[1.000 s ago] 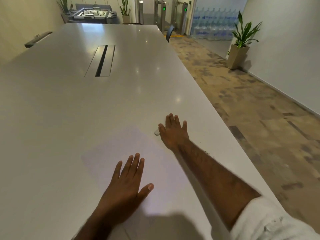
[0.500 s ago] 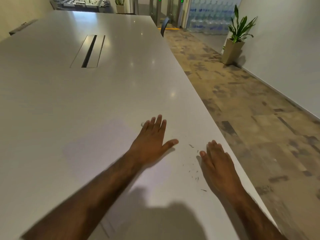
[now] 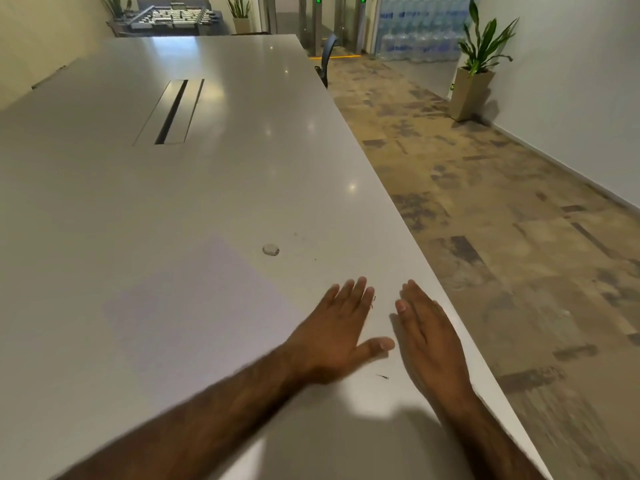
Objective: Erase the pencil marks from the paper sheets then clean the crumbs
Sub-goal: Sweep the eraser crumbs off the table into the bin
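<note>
A white paper sheet (image 3: 194, 306) lies flat on the long white table (image 3: 173, 202), with no pencil marks that I can make out. A small round white eraser (image 3: 270, 250) sits just past the sheet's far right corner. My left hand (image 3: 337, 332) lies flat with straight fingers on the table right of the sheet. My right hand (image 3: 429, 334) stands on its edge near the table's right rim, fingers straight, a narrow gap from the left hand. A few dark eraser crumbs (image 3: 382, 376) lie between and near the hands.
The table's right edge (image 3: 408, 233) runs close beside my right hand, with patterned carpet below. A cable slot (image 3: 171, 112) sits in the middle of the table. A chair (image 3: 325, 64) stands at the far right side, a potted plant (image 3: 474, 74) by the wall.
My left hand has slid right off the sheet toward my right hand, uncovering the eraser. The gap between the hands has narrowed and fewer crumbs show between them.
</note>
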{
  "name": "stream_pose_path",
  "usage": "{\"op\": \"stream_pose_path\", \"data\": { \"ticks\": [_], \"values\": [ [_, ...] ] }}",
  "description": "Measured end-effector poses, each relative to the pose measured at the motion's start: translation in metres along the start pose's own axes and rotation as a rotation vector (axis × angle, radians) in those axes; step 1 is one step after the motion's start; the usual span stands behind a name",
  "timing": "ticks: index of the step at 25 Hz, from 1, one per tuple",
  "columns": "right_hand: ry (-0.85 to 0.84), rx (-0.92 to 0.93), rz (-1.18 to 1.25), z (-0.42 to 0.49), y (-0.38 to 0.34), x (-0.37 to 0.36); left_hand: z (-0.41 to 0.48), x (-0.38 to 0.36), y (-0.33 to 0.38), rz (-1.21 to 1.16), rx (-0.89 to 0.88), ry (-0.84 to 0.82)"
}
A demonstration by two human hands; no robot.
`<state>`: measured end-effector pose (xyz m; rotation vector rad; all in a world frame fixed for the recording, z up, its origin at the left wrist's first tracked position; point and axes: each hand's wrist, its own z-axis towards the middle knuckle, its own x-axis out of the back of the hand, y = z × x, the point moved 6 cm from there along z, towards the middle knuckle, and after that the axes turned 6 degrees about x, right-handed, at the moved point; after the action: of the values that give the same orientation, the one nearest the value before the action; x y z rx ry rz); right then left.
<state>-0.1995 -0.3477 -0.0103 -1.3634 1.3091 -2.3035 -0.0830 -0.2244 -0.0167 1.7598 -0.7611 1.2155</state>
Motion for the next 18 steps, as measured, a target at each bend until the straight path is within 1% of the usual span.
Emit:
{"op": "stream_pose_path", "data": {
  "ticks": [1, 2, 4, 6, 9, 11, 14, 16, 18],
  "values": [
    [0.024, -0.020, 0.055, 0.000, 0.001, 0.002, -0.015, 0.002, 0.006, -0.026, 0.014, 0.034],
    [0.039, -0.040, 0.090, 0.001, 0.002, 0.004, -0.031, 0.005, 0.008, -0.043, 0.072, 0.082],
    [0.054, -0.049, 0.139, 0.000, 0.004, 0.004, -0.071, 0.007, -0.002, -0.062, 0.300, 0.165],
    [0.065, -0.047, 0.215, 0.000, 0.004, 0.004, -0.116, 0.000, -0.016, 0.003, 0.506, 0.183],
    [0.082, -0.037, 0.194, 0.000, 0.002, 0.004, -0.178, -0.016, -0.032, 0.060, 0.660, 0.163],
    [0.100, -0.017, 0.175, -0.001, 0.000, 0.007, -0.204, -0.022, -0.040, 0.041, 0.718, 0.179],
    [0.125, 0.007, 0.151, -0.001, -0.004, 0.010, -0.220, -0.023, -0.055, 0.029, 0.757, 0.242],
    [0.125, 0.013, 0.130, -0.004, -0.005, 0.010, -0.223, -0.022, -0.065, 0.030, 0.751, 0.278],
    [0.110, 0.019, 0.110, -0.005, -0.006, 0.009, -0.226, -0.022, -0.074, 0.035, 0.711, 0.274]
  ]
}}
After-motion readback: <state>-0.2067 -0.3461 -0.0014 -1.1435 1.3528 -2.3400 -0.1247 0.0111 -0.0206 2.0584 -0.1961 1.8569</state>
